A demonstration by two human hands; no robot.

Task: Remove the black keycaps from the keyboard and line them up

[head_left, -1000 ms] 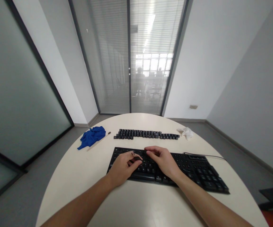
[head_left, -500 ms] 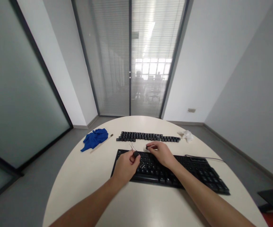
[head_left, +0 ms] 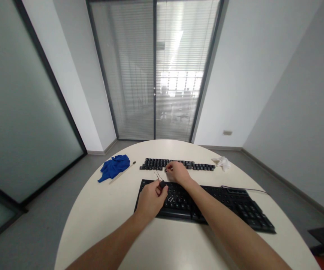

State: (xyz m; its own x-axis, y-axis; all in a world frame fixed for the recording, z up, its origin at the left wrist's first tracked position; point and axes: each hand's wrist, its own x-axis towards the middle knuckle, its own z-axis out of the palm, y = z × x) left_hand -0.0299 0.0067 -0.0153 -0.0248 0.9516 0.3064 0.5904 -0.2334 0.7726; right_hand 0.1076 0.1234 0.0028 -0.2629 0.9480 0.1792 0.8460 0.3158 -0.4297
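Note:
A black keyboard (head_left: 235, 204) lies across the table, with many keys gone from its left part. Over that part, my left hand (head_left: 152, 197) is closed around a wire keycap puller (head_left: 162, 184) with a small black body and thin wire loops pointing away. Beyond the keyboard, my right hand (head_left: 178, 172) pinches a small black keycap (head_left: 166, 170) at the near edge of the rows of loose keycaps (head_left: 153, 164). Whether that keycap touches the table I cannot tell. My right hand and forearm cover part of the rows and of the keyboard.
On the round cream table (head_left: 105, 217), a blue cloth (head_left: 114, 167) lies at the left beside a thin wooden-handled brush (head_left: 122, 173). Crumpled white tissue (head_left: 223, 162) sits at the right end of the keycap rows. The keyboard's cable (head_left: 248, 189) runs off rightward.
My right hand has moved forward and left with the keycap, from the keyboard's far edge to the keycap rows. My left hand stays over the keyboard with the puller.

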